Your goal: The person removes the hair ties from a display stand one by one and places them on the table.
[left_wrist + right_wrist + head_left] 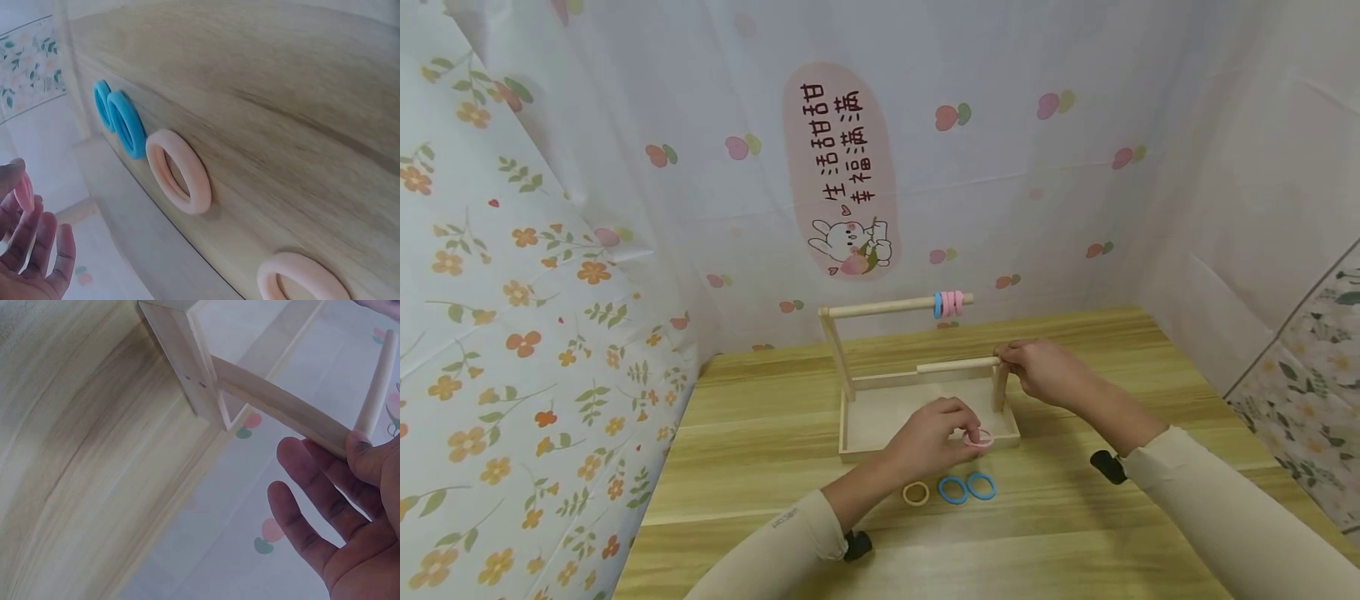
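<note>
Resting on the wood-grain tabletop, a wooden two-rod rack is gripped atop its shorter post between thumb and index finger of the right hand, the others loosely extended. Near its front edge, a pink hair tie is pinched by the left hand, remaining fingers loosely bent. Blue hair ties and a peach one are laid in front.

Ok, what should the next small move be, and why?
Probably have the left grip bring the pink ring to the free left end of the lower rod: the ring is already pinched, that rod is bare, and the right grip holds its post.
</note>
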Demonstrator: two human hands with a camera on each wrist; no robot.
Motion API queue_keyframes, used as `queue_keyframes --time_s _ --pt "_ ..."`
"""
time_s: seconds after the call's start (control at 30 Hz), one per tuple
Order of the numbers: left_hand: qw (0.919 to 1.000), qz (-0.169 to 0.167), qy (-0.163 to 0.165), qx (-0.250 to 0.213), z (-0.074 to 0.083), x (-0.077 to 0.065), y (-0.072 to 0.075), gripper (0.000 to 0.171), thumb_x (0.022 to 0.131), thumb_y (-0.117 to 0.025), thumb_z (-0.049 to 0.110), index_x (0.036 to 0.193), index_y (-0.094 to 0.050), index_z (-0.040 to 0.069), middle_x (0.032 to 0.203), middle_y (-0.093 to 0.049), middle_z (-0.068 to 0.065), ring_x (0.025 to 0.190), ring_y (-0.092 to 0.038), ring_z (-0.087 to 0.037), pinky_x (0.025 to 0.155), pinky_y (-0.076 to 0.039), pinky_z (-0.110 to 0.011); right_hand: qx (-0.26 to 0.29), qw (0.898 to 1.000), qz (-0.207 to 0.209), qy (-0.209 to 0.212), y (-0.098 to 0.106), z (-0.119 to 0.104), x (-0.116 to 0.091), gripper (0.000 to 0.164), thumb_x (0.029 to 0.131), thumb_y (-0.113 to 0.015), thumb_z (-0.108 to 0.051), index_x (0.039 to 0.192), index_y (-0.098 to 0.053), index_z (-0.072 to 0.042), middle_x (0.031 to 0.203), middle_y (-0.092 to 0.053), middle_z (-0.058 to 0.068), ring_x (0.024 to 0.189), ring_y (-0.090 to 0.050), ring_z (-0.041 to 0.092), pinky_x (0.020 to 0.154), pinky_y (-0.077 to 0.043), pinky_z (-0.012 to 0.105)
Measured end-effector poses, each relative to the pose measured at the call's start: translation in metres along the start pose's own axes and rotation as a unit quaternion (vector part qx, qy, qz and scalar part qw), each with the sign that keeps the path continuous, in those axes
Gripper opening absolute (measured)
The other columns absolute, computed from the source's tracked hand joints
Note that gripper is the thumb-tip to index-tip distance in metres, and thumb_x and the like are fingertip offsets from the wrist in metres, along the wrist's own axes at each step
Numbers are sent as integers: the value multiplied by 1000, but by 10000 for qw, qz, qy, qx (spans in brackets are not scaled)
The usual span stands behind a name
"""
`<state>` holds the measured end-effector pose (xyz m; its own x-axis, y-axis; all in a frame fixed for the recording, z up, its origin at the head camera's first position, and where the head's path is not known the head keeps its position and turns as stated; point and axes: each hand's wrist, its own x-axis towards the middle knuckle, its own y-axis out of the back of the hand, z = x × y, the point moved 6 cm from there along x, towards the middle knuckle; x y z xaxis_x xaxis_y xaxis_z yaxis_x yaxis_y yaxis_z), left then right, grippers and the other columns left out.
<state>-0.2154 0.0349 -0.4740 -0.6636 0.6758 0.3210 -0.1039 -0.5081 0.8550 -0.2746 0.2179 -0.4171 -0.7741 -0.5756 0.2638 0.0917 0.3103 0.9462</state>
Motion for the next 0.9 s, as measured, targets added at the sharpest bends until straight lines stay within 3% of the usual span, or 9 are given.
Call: queue_keyframes --time_s 0.3,0.77,0.9 --pt "9983 -534 -191 122 8 5 -16 15 99 -87 38 102 -79 25 116 -77 13 108 -69 -2 94 -52 -8 9 10000 54 24 -1 0 -1 24 101 -73 6 124 -79 4 108 -82 15 88 -80 29 69 -63 36" --pt "9923 -1089 -463 374 25 12 -32 11 102 -83 36 100 -80 25 118 -78 11 106 -69 -3 91 -49 -5 25 10000 50 16 -3 3 -1 24 102 -72 5 126 -79 4 113 -82 17 94 -81 34 75 -66 40" --pt "9910 -1174 -510 398 27 14 -36 9 102 -84 34 101 -80 26 118 -77 12 108 -68 -2 92 -49 -5 60 9999 73 44 -3 2 -1 22 103 -72 4 123 -79 2 111 -82 16 89 -80 32 70 -64 37"
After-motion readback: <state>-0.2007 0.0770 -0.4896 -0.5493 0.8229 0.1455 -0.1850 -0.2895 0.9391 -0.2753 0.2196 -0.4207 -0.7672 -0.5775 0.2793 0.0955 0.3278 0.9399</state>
